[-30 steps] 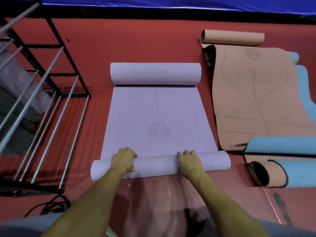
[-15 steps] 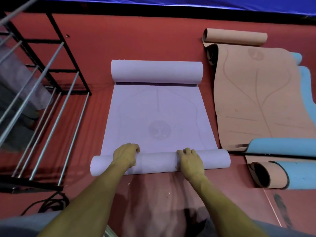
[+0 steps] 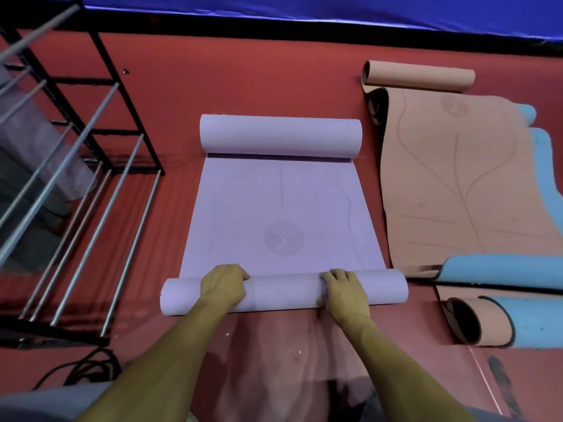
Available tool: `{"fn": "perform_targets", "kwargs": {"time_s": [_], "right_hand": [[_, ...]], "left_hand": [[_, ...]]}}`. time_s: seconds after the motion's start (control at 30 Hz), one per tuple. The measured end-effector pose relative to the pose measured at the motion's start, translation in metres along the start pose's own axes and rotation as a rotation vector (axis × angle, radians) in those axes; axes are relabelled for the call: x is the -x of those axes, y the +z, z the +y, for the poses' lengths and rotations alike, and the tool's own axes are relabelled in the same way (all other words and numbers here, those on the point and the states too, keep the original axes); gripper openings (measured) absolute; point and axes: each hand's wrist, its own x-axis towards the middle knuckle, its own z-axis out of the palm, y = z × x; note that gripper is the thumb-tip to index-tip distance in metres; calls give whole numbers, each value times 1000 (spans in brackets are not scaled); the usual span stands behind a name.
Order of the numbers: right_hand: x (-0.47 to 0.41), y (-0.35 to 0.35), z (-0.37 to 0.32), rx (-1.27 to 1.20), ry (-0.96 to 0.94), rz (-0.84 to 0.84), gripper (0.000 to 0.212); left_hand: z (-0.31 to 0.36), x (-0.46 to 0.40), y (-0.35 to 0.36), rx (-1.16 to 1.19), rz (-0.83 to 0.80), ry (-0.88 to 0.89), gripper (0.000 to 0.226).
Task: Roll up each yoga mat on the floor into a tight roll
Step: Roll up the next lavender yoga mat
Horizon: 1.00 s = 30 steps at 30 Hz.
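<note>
**Both hands on the near roll of the lavender mat**

A pale lavender foam yoga mat (image 3: 280,214) lies lengthwise on the red floor (image 3: 243,86), in the middle of the view. Its far end is curled into a thick roll (image 3: 280,136), and its near end is wound into a slimmer roll (image 3: 285,292) that lies crosswise just in front of the person. Between the two rolls the mat lies flat, showing a faint round emblem and curved guide lines.

The left hand (image 3: 224,284) sits on top of the near roll, left of its middle, with the fingers curled over the far side of the roll and gripping it. The right hand (image 3: 345,292) sits right of the middle in the same way, fingers bent over the top of the roll and thumb low on the near side. Both forearms reach forward from the bottom of the view.

To the right, well apart from the lavender mat, a tan cork-coloured mat (image 3: 463,184) is spread over a light blue mat (image 3: 545,166); their near ends curl together into a loose open roll (image 3: 493,322), and a tan roll (image 3: 419,76) lies at the far end.

On the left stands a black metal rack with silver bars (image 3: 91,190), and a black cable (image 3: 88,367) lies coiled on the floor near the left forearm. A blue tarpaulin (image 3: 304,7) runs along the top edge.
</note>
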Motion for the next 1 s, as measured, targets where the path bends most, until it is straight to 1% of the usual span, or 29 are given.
{"fn": "perform_targets", "kwargs": {"time_s": [0.1,0.17,0.27,0.37,0.47,0.6,0.7,0.73,0.77,0.87,0.93,1.0], "right_hand": [[-3,3,-1,6,38,20,53],[-4,1,0,18,66,40,63],[-3,0,5,45,45,-11,74],[-3,-1,9,17,25,6,73],[-6,-4,12,13,26,-3,73],[-8,-10,10,51,17,-46,75],[-13,-8,10,39,7,-36,76],[-15,-9,11,32,1,-46,76],[-16,-10,12,28,-2,-72,78],[-21,-11,11,80,30,-153,97],[-25,-8,11,123,54,-145,105],[-30,-3,12,128,49,-142,113]], "left_hand": [[3,1,-2,-25,-46,0,61],[6,2,2,-16,-59,19,63],[9,7,13,0,-42,37,62],[7,10,23,-34,48,19,57],[5,10,27,-84,171,14,61],[2,14,35,-42,260,42,59],[0,17,39,-7,302,64,51],[-1,17,40,-14,293,74,53],[-2,16,42,-28,280,75,60],[-3,10,45,-111,210,16,85],[-8,5,47,-145,141,-21,97],[-14,-2,49,-194,116,-9,106]]}}
